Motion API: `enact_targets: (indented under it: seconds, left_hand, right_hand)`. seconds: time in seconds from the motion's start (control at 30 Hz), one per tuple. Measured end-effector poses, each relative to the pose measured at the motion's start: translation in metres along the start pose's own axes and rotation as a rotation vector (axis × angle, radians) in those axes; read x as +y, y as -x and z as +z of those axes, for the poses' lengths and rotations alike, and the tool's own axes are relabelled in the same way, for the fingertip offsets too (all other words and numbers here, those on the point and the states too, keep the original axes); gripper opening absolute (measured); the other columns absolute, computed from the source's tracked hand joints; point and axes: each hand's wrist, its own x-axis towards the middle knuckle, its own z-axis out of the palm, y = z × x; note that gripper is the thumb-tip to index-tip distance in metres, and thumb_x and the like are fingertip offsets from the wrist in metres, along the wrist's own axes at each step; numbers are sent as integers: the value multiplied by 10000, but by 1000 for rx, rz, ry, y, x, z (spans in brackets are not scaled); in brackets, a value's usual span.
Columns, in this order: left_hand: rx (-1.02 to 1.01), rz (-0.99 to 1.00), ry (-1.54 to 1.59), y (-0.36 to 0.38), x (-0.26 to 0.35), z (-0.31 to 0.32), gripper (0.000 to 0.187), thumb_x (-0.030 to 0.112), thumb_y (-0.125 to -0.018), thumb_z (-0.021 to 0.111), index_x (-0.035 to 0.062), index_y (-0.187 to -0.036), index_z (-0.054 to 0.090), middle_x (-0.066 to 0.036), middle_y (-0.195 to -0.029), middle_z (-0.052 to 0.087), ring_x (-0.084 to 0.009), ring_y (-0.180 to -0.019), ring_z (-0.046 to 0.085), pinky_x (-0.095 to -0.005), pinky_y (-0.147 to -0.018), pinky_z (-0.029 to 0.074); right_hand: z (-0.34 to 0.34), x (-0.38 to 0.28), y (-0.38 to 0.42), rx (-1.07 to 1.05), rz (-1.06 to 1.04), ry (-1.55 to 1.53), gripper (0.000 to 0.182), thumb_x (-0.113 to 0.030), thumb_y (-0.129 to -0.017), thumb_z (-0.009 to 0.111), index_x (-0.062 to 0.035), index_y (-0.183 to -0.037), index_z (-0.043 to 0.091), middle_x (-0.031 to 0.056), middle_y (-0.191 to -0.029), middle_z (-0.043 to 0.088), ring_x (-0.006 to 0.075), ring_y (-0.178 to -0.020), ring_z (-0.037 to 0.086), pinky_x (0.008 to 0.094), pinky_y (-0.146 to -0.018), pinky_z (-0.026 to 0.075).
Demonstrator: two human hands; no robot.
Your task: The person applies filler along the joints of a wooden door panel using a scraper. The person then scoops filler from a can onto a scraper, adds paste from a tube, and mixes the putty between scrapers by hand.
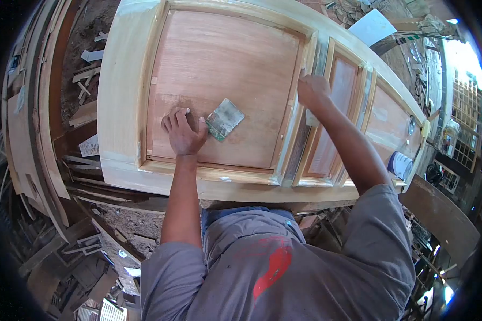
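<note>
A pale wooden door (pixel 121 91) with framed, recessed panels lies flat in front of me. My left hand (pixel 185 132) rests on its large reddish panel (pixel 230 48), fingers bent and apart, with nothing in it. Just right of that hand lies a square, stained plate (pixel 225 119). My right hand (pixel 314 92) is closed over the strip between the large panel and the narrow middle panel (pixel 336 112). A pale flat piece (pixel 311 119) shows just below this hand; whether the fingers hold it is hidden.
A white tub (pixel 400 165) and a clear glass-like container (pixel 411 125) are at the door's right end. A white board (pixel 371 28) lies beyond the far edge. Long boards (pixel 40 107) stand at left, with wood scraps (pixel 87 80) on the ground.
</note>
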Motion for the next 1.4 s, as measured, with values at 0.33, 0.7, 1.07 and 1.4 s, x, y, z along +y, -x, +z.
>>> enact_targets:
  seconds: [0.33,0.7,1.07,1.4]
  left_hand:
    - [-19,-23,34,1,-1,1,464,359,-772,726,60,-1095,578,-170,-1180,561,-403,-1120,491,-566,-1026,362]
    - [-21,-35,29,3,0,-1,462,347,-765,733,67,-1098,577,-160,-1177,562,-392,-1121,493,-560,-1031,358]
    - [-26,-35,8,-1,4,-2,463,339,-763,732,66,-1102,575,-173,-1206,553,-405,-1144,488,-561,-1036,353]
    - [-8,-1,13,0,3,-1,458,354,-803,707,49,-1112,561,-183,-1151,570,-415,-1121,498,-576,-1020,356]
  right_hand:
    - [-20,-17,27,-215,-47,-108,513,-157,-887,562,-16,-1380,583,172,-974,760,319,-892,756,439,-729,593]
    - [-28,18,22,-180,86,-171,731,-123,-791,583,-154,-1513,475,178,-1064,744,364,-986,722,493,-862,560]
    - [-25,14,4,-62,161,-361,767,-162,-803,587,-40,-1539,405,229,-1129,724,359,-1047,712,481,-918,557]
    - [-31,14,-34,-233,81,-241,551,-161,-793,585,19,-1311,631,201,-1115,741,357,-1030,726,467,-853,584]
